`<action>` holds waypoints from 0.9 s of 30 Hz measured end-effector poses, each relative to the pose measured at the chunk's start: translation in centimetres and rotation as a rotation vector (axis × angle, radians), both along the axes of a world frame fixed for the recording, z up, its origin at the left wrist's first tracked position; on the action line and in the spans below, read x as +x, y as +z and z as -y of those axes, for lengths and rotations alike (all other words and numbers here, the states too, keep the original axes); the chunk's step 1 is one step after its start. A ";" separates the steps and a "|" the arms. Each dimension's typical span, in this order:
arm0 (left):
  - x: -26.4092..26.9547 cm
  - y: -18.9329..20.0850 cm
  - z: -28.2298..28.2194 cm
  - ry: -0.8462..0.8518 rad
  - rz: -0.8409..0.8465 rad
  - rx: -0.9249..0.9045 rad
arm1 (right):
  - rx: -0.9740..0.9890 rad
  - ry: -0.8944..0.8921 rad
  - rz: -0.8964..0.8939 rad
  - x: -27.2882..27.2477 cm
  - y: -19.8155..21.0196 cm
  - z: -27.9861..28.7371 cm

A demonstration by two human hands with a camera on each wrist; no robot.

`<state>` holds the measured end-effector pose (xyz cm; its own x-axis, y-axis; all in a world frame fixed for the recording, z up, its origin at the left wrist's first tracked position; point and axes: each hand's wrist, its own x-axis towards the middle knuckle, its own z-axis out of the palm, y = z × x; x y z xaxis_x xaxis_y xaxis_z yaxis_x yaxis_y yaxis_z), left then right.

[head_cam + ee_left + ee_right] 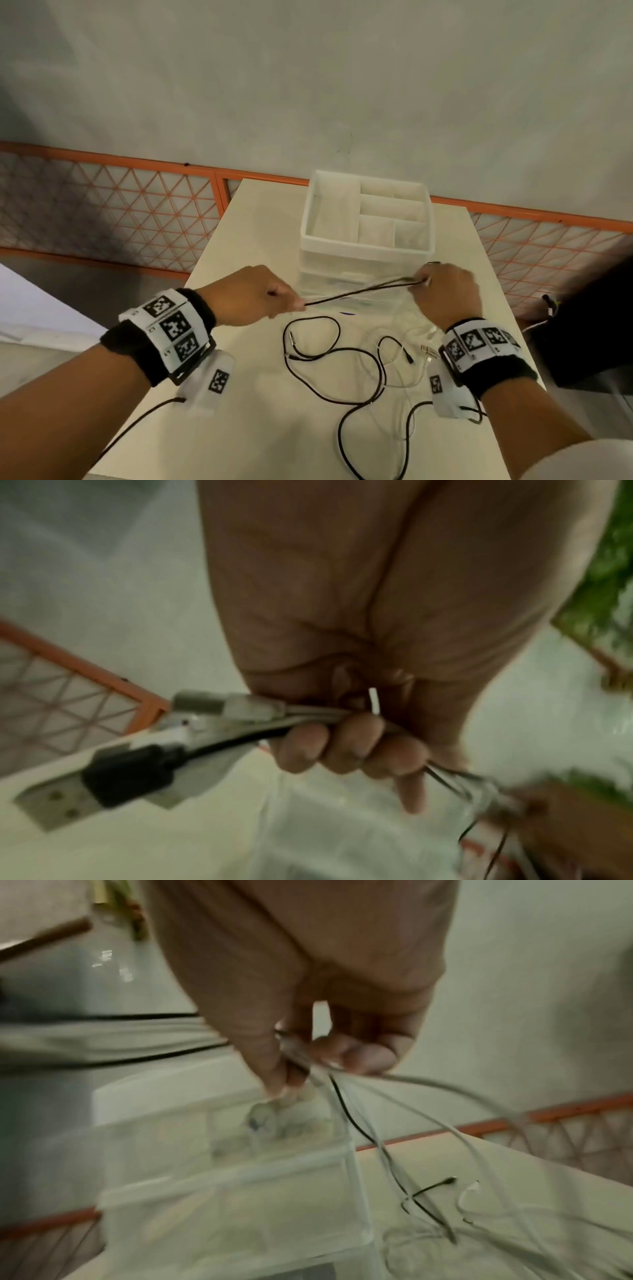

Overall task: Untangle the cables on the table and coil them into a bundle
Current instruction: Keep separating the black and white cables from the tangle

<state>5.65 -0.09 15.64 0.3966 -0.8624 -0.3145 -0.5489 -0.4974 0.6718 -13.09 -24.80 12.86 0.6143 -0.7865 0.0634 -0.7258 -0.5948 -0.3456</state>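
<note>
Black and white cables [342, 356] lie tangled on the cream table [260, 240], in loops between my two wrists. My left hand [253, 298] grips a bunch of cable ends; in the left wrist view its curled fingers [349, 742] hold a black USB plug [133, 772] and a grey plug [219, 704] sticking out to the left. A stretch of black and white cable [359, 291] runs taut from it up to my right hand [442, 291], which pinches the strands [308, 1064] between thumb and fingers. From that hand several strands hang down to the table.
A white plastic organiser with compartments [366, 216] stands on clear drawers just behind the hands. An orange mesh fence [113, 205] runs behind the table. A dark object [589, 318] sits off the table's right edge. Loose plugs [428, 351] lie near my right wrist.
</note>
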 end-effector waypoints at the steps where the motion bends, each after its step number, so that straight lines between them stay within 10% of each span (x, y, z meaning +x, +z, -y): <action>1: 0.3 -1.3 -0.2 0.000 0.069 0.066 | -0.087 -0.065 0.166 -0.4 -0.2 0.5; 3: 0.3 -3.8 -0.3 0.064 0.168 0.144 | -0.176 -0.108 0.269 -0.8 -1.3 1.1; 8: -0.6 -7.7 -0.9 0.258 0.190 0.098 | 0.253 0.042 -0.250 -1.6 -4.4 -1.1; 15: -4.1 -4.9 1.7 -0.143 0.104 -0.236 | 0.283 0.660 0.007 2.6 -4.5 -10.0; 23: -4.1 -8.4 1.4 0.002 0.470 0.223 | 0.337 0.166 -0.086 2.2 -6.4 -6.6; 27: -4.7 -11.8 0.9 0.245 0.321 0.299 | 0.496 0.141 -0.025 2.2 -7.0 -7.1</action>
<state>0.92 -0.95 3.84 0.6933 -0.6226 -0.3629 -0.5477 -0.7825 0.2961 -10.89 -17.69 5.84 0.7134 -0.6273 -0.3123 -0.6617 -0.4564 -0.5949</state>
